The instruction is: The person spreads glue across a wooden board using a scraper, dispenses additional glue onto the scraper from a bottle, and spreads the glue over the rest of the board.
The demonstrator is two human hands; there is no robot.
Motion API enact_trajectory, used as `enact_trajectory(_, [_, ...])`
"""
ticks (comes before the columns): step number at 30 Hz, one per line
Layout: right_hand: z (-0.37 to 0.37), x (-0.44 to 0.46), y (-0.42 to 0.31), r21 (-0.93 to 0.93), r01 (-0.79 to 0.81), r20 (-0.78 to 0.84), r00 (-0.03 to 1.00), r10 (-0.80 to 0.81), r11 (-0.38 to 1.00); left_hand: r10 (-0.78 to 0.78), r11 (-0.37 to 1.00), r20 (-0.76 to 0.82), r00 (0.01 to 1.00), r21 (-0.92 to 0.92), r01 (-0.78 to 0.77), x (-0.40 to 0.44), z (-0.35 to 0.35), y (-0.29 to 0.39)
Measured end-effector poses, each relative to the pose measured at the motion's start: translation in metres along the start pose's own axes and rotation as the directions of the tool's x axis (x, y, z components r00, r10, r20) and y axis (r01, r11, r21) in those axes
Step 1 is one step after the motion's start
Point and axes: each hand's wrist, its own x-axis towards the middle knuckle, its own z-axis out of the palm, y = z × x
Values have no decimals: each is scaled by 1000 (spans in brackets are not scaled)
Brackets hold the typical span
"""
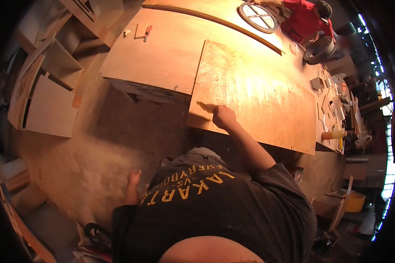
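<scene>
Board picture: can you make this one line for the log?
right hand: holds scraper over board | left hand: away from board | pliers: untouched

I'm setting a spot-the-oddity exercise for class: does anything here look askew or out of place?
Yes, mildly: the plywood sheet under the right hand juts past the near edge of the pale worktable instead of lining up with it, though that may be deliberate.

Near the centre, the bare right hand (224, 117) hides the grip of a thin, yellowish flat spreader (204, 106), while at one o'clock the top edge clips a red-shirted co-worker's (300, 19) reaching hand, and at three o'clock jumbled small workshop items (340, 113) are too tiny to identify.
</scene>
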Motion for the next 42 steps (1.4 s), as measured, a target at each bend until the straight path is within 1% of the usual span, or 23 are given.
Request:
enact_trajectory(2, [8, 14, 20, -40, 6, -21, 1000, -6, 999, 1, 1000, 5, 1000, -12, -1, 2, -1, 1])
enact_trajectory(5, [26, 33, 44, -108, 49, 33, 998, -46, 993, -6, 1000, -9, 1000, 6, 6, -7, -2, 4])
enact_trajectory(8, [20, 52, 48, -170, 42, 188, 982, -10, 985, 0, 1000, -30, 1000, 3, 1, -17, -5, 10])
enact_trajectory(11, [13, 65, 43, -192, 102, 101, 991, -84, 976, -22, 998, -40, 999, -54, 20, -24, -3, 16])
enact_trajectory(13, [19, 72, 44, -249, 169, 118, 983, -144, 954, -57, 995, -57, 997, -84, 52, -30, 0, 19])
enact_trajectory(14, [22, 76, 47, -277, 200, 126, 977, -171, 940, -42, 995, -21, 999, -96, 39, -29, 0, 23])
enact_trajectory(16, [34, 80, 71, -255, 320, 123, 947, -297, 912, -5, 993, 50, 999, -118, 11, -13, 2, 16])
enact_trajectory(17, [40, 81, 86, -245, 378, 120, 926, -359, 893, -3, 995, 38, 999, -95, 6, -9, 2, 17])
enact_trajectory(18, [39, 81, 96, -203, 395, 160, 916, -368, 896, 1, 997, 28, 1000, -75, 1, -9, 4, 22])
enact_trajectory(21, [28, 78, 118, -238, 441, 234, 891, -390, 865, 49, 999, -11, 999, -21, -49, -20, 4, 48])
enact_trajectory(22, [28, 75, 125, -222, 464, 227, 880, -417, 858, 72, 997, -27, 997, -6, -73, -21, 2, 56])
enact_trajectory(25, [27, 58, 129, -142, 320, 310, 913, -265, 937, 51, 998, -14, 999, 44, -50, -17, -2, 76])
enact_trajectory(26, [29, 51, 131, -119, 323, 282, 918, -280, 939, 56, 998, -22, 998, 25, -56, -17, -3, 80])
enact_trajectory(29, [28, 29, 104, -120, 180, 318, 938, -134, 976, 53, 997, -31, 998, -50, -54, -10, -2, 79])
enact_trajectory(30, [33, 25, 96, -67, 136, 272, 956, -113, 988, 39, 995, -21, 999, -86, -40, 3, 2, 66])
enact_trajectory(33, [65, 34, 80, -58, 17, 210, 978, -5, 998, 9, 989, 6, 1000, -147, -8, 12, 5, 50])
enact_trajectory(34, [68, 36, 72, -15, 2, 177, 984, 0, 1000, 2, 987, 15, 1000, -159, 0, 12, 4, 47])
enact_trajectory(37, [65, 41, 55, -59, 14, 179, 984, -3, 998, -1, 994, 25, 1000, -106, 3, 7, 0, 41])
enact_trajectory(39, [62, 37, 47, -115, 49, 190, 982, -26, 992, -12, 1000, 42, 999, -26, 13, -5, -8, 47])
enact_trajectory(42, [51, 17, 35, -152, 79, 228, 973, -43, 985, -24, 999, 70, 997, 45, 20, -14, -18, 46])
